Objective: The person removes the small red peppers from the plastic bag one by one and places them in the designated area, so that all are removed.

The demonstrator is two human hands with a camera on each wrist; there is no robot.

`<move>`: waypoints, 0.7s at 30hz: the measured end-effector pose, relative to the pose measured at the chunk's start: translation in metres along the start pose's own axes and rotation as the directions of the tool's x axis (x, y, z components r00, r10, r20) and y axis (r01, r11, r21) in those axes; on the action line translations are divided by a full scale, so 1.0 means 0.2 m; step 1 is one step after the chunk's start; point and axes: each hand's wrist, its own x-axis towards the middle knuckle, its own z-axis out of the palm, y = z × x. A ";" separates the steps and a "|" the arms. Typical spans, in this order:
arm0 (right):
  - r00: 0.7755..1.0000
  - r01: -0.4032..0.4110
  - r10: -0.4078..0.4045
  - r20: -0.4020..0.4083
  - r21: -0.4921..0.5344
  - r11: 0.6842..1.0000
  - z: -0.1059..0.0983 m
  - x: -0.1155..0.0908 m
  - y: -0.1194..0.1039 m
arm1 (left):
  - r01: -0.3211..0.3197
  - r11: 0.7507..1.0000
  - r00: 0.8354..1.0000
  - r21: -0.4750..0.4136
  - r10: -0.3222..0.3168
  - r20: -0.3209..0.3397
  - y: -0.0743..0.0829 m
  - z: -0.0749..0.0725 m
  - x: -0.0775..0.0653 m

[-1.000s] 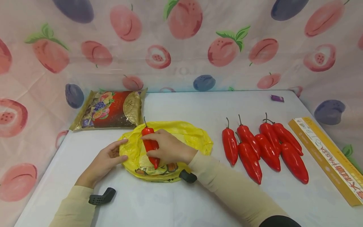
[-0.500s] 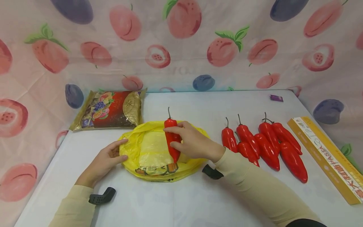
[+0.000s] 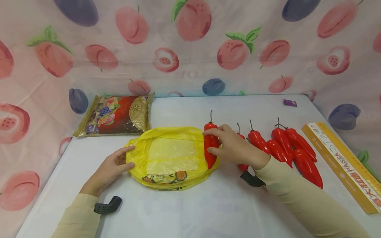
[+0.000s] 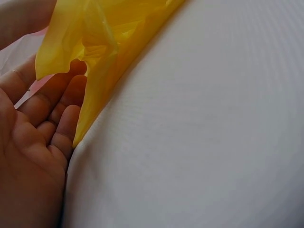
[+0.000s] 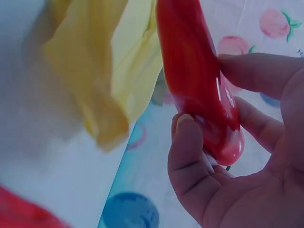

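In the head view, my right hand (image 3: 233, 143) pinches a red chili pepper (image 3: 210, 145) between thumb and fingers. The pepper hangs stem up over the right rim of a yellow plastic bag (image 3: 172, 148), which lies spread with its mouth facing up. The right wrist view shows the glossy pepper (image 5: 192, 66) in my fingers, with the bag (image 5: 102, 95) beside it. My left hand (image 3: 111, 168) holds the bag's left edge, thumb and index finger at the rim. Its other fingers curl behind the plastic in the left wrist view.
Several more red chili peppers (image 3: 308, 167) lie on the right of the white table, partly hidden by my right arm. Beyond them lies a long yellow pasta box (image 3: 342, 167). A gold and red package (image 3: 116, 114) lies at the back left, a small purple wrapper (image 3: 290, 102) at the back right.
My right hand has carried the pepper rightward from above the bag's left part to its right rim. The left hand and the bag have hardly moved.
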 end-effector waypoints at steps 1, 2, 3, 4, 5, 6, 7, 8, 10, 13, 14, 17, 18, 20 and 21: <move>1.000 -0.012 0.012 0.001 0.004 1.000 -0.01 -0.01 0.02 | -0.002 1.000 1.000 -0.001 0.002 0.002 0.00 0.00 0.00; 1.000 -0.022 0.022 0.002 0.007 1.000 -0.02 -0.02 0.03 | -0.003 1.000 1.000 -0.001 0.003 0.003 0.00 0.00 0.00; 0.999 -0.032 0.032 0.003 0.009 0.999 -0.03 -0.03 0.05 | -0.004 1.000 1.000 -0.001 0.004 0.004 0.00 0.00 0.00; 0.999 -0.042 0.042 0.006 0.008 0.999 -0.04 -0.04 0.07 | -0.005 1.000 1.000 0.000 0.005 0.005 0.00 0.00 0.00; 0.999 -0.047 0.047 0.008 0.006 0.999 -0.04 -0.05 0.08 | -0.006 1.000 1.000 0.004 0.006 0.004 0.00 0.00 0.00; 0.999 -0.050 0.050 0.009 0.001 0.999 -0.05 -0.07 0.10 | -0.006 1.000 1.000 0.007 0.006 0.003 0.00 0.00 0.00; 0.999 -0.052 0.052 0.012 -0.005 0.999 -0.06 -0.08 0.11 | -0.006 1.000 1.000 0.008 0.006 0.003 0.00 0.00 0.00; 0.998 -0.057 0.057 0.014 -0.008 0.998 -0.06 -0.10 0.13 | -0.006 1.000 1.000 0.010 0.006 0.003 0.01 0.00 0.00; 0.998 -0.066 0.067 0.019 -0.021 0.998 -0.06 -0.12 0.15 | -0.006 1.000 1.000 0.012 0.006 0.002 0.01 0.00 0.00; 0.998 -0.064 0.065 0.023 -0.040 0.997 -0.06 -0.16 0.19 | -0.001 1.000 1.000 0.013 0.001 0.003 0.01 0.00 0.00; 0.998 -0.063 0.064 0.023 -0.044 0.997 -0.06 -0.17 0.20 | 0.002 1.000 1.000 0.015 -0.002 0.003 0.01 0.00 0.00; 0.998 -0.054 0.056 0.030 -0.050 0.997 -0.05 -0.19 0.23 | 0.011 1.000 1.000 0.026 -0.011 0.001 0.01 0.00 0.00; 0.998 -0.056 0.057 0.035 -0.048 0.997 -0.05 -0.19 0.23 | 0.013 1.000 1.000 0.028 -0.013 0.001 0.01 0.00 0.00; 0.997 -0.060 0.062 0.043 -0.048 0.997 -0.04 -0.20 0.25 | 0.018 0.999 1.000 0.034 -0.018 -0.003 0.01 0.00 0.00; 0.997 -0.060 0.063 0.046 -0.051 0.997 -0.03 -0.20 0.25 | 0.018 0.999 1.000 0.036 -0.018 -0.004 0.01 0.00 0.00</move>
